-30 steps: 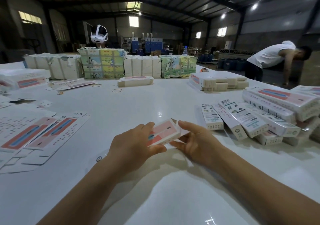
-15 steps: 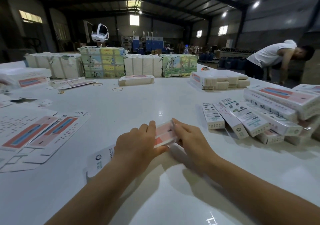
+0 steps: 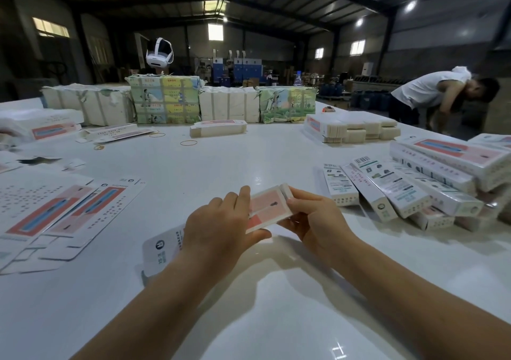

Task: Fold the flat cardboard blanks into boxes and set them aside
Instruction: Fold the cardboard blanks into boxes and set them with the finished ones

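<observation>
1. Since half a second ago, both hands have tipped the box [image 3: 269,207] up so more of its pink face shows; a second ago the right hand was still pressing an open end flap.
2. Left hand [image 3: 218,228] grips the box's near half, fingers [image 3: 237,202] curled over the top edge and thumb under the lower edge.
3. Right hand [image 3: 318,221] holds the far end, its fingers clamped on the white end panel, thumb on top.
4. Box sits just above the white counter [image 3: 249,290], between the two hands; a small dark mark is printed on its pink face, and no writing there can be read.
5. Under the left wrist a white flap [image 3: 163,251] of the same piece sticks out, with a round dark logo and small print too blurred to read.
6. Flat blanks [image 3: 69,210] lie to the left, pink and blue panels up, text illegible.
7. Finished boxes [image 3: 401,191] are heaped to the right, showing barcodes and teal print too small to read.
8. Rubber bands [image 3: 188,143] lie farther out on the counter.
9. Beyond them are stacks of bundled blanks [image 3: 354,130] and wrapped packs [image 3: 166,99] with illustrated green and yellow paper.
10. A white headset [image 3: 159,55] stands above the packs.
11. Another person [image 3: 431,94] in a white shirt bends over at far right.
</observation>
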### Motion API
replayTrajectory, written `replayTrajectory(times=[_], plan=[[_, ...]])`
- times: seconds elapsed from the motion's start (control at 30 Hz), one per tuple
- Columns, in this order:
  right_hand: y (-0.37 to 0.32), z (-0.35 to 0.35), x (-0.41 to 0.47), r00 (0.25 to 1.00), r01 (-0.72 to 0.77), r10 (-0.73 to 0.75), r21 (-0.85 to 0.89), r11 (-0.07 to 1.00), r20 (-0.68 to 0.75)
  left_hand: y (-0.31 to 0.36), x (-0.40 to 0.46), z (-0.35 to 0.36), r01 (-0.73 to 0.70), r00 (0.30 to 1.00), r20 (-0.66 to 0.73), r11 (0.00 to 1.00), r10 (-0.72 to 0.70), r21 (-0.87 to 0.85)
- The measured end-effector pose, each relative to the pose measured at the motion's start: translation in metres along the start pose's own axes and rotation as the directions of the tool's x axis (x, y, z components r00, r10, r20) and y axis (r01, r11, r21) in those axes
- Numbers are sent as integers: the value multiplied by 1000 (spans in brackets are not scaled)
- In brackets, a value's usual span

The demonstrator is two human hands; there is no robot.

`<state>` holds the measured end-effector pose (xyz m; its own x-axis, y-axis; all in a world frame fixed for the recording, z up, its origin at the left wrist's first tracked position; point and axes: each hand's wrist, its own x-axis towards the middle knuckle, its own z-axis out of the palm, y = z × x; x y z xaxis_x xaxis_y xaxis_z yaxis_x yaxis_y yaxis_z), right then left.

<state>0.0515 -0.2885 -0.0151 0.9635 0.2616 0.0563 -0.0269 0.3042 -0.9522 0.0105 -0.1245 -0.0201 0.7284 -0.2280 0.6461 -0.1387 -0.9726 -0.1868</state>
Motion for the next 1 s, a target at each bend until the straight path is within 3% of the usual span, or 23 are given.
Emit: replayTrajectory(times=[0.2, 0.37, 0.5, 0.67, 0.83, 1.0], plan=[[3, 0, 4, 998, -33, 33, 17, 999, -45, 2, 1, -2, -49, 998, -35, 994, 53, 95], [7, 4, -4, 980, 124, -165, -308, 943, -109, 7, 1, -1, -53, 998, -28, 993, 56, 104], [10, 7, -10, 944, 265, -328, -506, 821, -38, 9, 1, -1, -14, 1000, -23, 996, 16, 89], [14, 13, -18, 927, 316, -373, -601, 734, 32, 11, 0, -1, 21, 999, -36, 997, -19, 73], [16, 11, -16, 905, 364, -404, -739, 566, 137, 11, -1, 0, 33, 999, -40, 996, -30, 78], [15, 12, -15, 935, 333, -315, -707, 624, 163, 6, 1, 1, 11, 999, -40, 996, -7, 91]])
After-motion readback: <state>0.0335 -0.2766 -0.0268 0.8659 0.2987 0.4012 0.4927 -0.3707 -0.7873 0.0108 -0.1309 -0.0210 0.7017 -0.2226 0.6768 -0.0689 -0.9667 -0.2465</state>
